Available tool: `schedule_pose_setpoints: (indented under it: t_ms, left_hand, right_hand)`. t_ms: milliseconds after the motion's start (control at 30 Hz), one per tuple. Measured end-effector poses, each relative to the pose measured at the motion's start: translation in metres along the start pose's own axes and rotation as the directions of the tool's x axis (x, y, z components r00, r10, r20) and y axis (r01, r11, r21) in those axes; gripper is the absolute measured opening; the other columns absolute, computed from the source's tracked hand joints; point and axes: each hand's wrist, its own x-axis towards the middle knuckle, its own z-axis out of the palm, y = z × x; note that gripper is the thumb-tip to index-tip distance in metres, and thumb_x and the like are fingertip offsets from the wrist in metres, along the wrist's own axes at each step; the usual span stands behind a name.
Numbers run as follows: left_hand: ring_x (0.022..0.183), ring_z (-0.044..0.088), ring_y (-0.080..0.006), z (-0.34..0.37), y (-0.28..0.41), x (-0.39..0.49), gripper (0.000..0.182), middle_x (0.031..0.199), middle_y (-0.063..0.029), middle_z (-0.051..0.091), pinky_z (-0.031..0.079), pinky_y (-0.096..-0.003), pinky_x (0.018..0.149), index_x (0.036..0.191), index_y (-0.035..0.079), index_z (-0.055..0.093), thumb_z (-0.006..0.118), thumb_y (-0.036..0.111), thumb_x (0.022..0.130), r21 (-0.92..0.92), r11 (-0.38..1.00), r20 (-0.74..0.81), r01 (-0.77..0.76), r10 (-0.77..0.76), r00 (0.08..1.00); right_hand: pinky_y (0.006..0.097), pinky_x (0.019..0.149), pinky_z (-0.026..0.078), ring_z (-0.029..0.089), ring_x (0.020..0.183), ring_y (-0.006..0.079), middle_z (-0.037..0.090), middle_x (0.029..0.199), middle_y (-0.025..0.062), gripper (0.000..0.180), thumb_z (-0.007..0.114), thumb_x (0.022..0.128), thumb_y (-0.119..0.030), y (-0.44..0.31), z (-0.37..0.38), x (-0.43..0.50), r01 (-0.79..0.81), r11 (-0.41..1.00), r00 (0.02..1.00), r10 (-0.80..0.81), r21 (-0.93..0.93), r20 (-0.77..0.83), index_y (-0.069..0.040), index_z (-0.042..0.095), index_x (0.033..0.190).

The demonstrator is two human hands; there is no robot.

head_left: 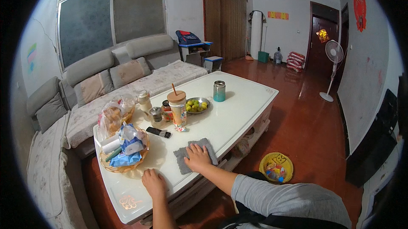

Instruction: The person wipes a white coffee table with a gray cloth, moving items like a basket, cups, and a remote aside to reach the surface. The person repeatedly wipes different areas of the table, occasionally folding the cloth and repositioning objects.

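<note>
My right hand (198,158) lies flat with fingers spread on a grey cloth (184,164), which is spread on the white coffee table (220,124) near its front edge. Part of the cloth is hidden under that hand. Further left, my left hand (155,182) rests on the tabletop near the same edge, holding nothing. Just beyond it stands a wicker basket (140,162) with a blue tissue pack (126,160) and other packages. A black remote control (158,132) lies between the basket and a tumbler (179,111) with a wooden lid and straw.
Past the tumbler are a metal bowl (208,104) of green fruit, a teal-and-silver bottle (219,92), a glass teapot (156,119) and a red jar (166,114). A grey sofa (134,90) borders the table's far side. A yellow waste bin (290,165) and a standing fan (334,52) are on the floor.
</note>
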Motion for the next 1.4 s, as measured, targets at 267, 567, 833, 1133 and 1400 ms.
schedule_pose_setpoints:
  t_ms: [267, 567, 833, 1133, 1400]
  left_hand:
    - [0.113, 0.050, -0.0388, -0.005, 0.006, -0.001, 0.032, 0.118, -0.0207, 0.055, 0.037, -0.0481, 0.100, 0.106, -0.001, 0.060, 0.066, 0.011, 0.076, -0.025, 1.000, -0.004, -0.005, 0.005, 1.000]
    - [0.110, 0.051, -0.0394, -0.009, 0.011, 0.002, 0.027, 0.114, -0.0209, 0.057, 0.039, -0.0483, 0.097, 0.100, -0.001, 0.061, 0.064, 0.008, 0.075, -0.042, 0.999, -0.008, 0.001, -0.001, 1.000]
    - [0.108, 0.053, -0.0393, -0.004, 0.003, -0.001, 0.022, 0.112, -0.0222, 0.059, 0.040, -0.0485, 0.096, 0.098, -0.002, 0.061, 0.061, 0.005, 0.077, -0.046, 0.999, -0.053, -0.006, 0.004, 0.999]
    - [0.101, 0.059, -0.0412, -0.015, 0.016, 0.002, 0.023, 0.108, -0.0236, 0.062, 0.048, -0.0463, 0.089, 0.102, -0.003, 0.062, 0.060, 0.000, 0.079, -0.224, 0.971, -0.162, -0.078, 0.042, 0.986]
    - [0.104, 0.059, -0.0391, -0.013, 0.057, -0.005, 0.026, 0.113, -0.0210, 0.062, 0.048, -0.0438, 0.090, 0.112, 0.001, 0.059, 0.059, 0.001, 0.086, -0.401, 0.890, -0.118, -0.218, 0.186, 0.976]
  right_hand:
    - [0.0541, 0.117, 0.010, 0.021, 0.146, 0.0295, 0.027, 0.156, 0.0143, 0.060, 0.039, 0.099, -0.042, -0.037, 0.009, -0.018, 0.092, 0.995, 0.996, -0.093, -0.038, -0.013, -0.008, 0.034, 0.149]
    - [0.0571, 0.115, 0.016, 0.028, 0.142, 0.0338, 0.034, 0.152, 0.0179, 0.058, 0.044, 0.097, -0.039, -0.075, 0.026, -0.032, 0.266, 0.964, 0.959, -0.266, -0.013, -0.099, -0.005, 0.041, 0.144]
    - [0.0559, 0.115, 0.017, 0.029, 0.142, 0.0338, 0.035, 0.152, 0.0173, 0.058, 0.046, 0.095, -0.039, -0.079, 0.024, -0.029, 0.310, 0.950, 0.946, -0.305, 0.037, -0.105, -0.005, 0.043, 0.143]
    - [0.0517, 0.117, 0.014, 0.027, 0.144, 0.0304, 0.034, 0.154, 0.0133, 0.057, 0.047, 0.095, -0.038, -0.078, 0.026, -0.008, 0.277, 0.956, 0.960, -0.270, 0.093, -0.077, -0.008, 0.043, 0.143]
    - [0.0466, 0.118, 0.014, 0.029, 0.143, 0.0284, 0.038, 0.151, 0.0132, 0.048, 0.046, 0.094, -0.022, -0.048, 0.020, -0.007, 0.405, 0.859, 0.903, -0.430, 0.313, 0.013, -0.004, 0.047, 0.139]
